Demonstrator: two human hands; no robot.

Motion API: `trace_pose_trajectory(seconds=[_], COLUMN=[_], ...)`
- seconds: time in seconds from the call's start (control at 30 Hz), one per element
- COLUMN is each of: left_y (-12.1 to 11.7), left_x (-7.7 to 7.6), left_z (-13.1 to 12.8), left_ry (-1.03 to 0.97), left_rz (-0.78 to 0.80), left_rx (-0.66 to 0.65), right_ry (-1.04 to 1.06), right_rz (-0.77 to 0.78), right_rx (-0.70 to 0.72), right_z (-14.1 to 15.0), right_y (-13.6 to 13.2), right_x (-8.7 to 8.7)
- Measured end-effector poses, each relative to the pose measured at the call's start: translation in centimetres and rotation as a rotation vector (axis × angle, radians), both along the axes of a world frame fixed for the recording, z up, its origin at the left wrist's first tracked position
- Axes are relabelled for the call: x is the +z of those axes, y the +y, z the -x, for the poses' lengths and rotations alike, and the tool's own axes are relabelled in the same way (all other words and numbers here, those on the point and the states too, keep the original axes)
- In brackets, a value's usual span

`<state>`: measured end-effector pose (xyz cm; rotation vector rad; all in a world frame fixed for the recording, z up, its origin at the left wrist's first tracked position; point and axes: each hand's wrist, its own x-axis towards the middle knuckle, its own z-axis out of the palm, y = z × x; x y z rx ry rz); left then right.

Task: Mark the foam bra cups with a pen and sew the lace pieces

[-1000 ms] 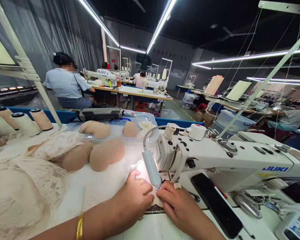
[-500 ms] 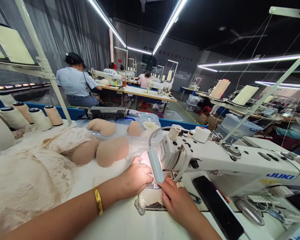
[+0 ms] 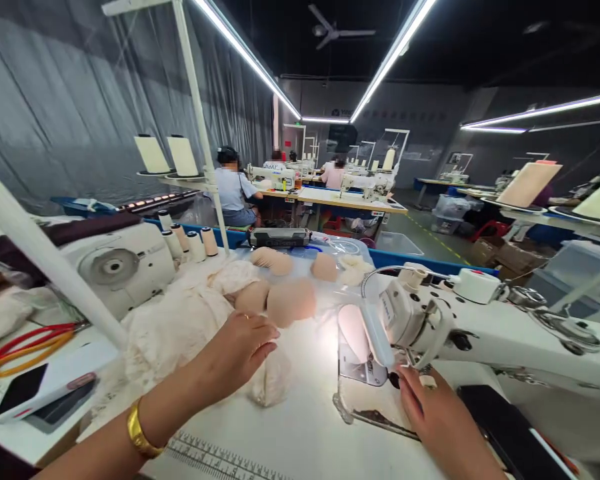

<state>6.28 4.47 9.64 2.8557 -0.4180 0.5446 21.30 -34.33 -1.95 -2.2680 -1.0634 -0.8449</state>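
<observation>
My left hand (image 3: 243, 350), a gold bangle on its wrist, is over the table left of the sewing machine. Its fingers are curled together on a piece of cream lace fabric (image 3: 271, 381) hanging below the thumb. My right hand (image 3: 433, 407) is beside the needle area of the white sewing machine (image 3: 485, 320). Its fingers are bent close together by a small dark object (image 3: 394, 381); what they grip is partly hidden. A pale pink bra cup (image 3: 353, 332) lies on the machine bed, left of the grey lamp (image 3: 377, 333).
Beige foam cups (image 3: 293, 303) and heaped lace (image 3: 175, 333) lie on the left. A black phone (image 3: 505, 427) rests right of my right hand. Scissors with red and orange handles (image 3: 30, 347), another phone (image 3: 45, 393) and thread cones (image 3: 195, 247) stand farther left. Co-workers sit ahead.
My left hand has left the machine bed and moved left to the lace. My right hand stays by the needle. The view has swung left.
</observation>
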Motion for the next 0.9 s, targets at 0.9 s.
trace_pose_trajectory(seconds=[0.9], left_y=[-7.2], left_x=[-4.8], left_z=[3.3], left_ry=[0.667], left_rz=[1.587], left_rx=[0.056], right_ry=[0.877], right_rz=[-0.332], right_rx=[0.333], right_z=[12.2], right_y=[9.0], right_x=[7.7])
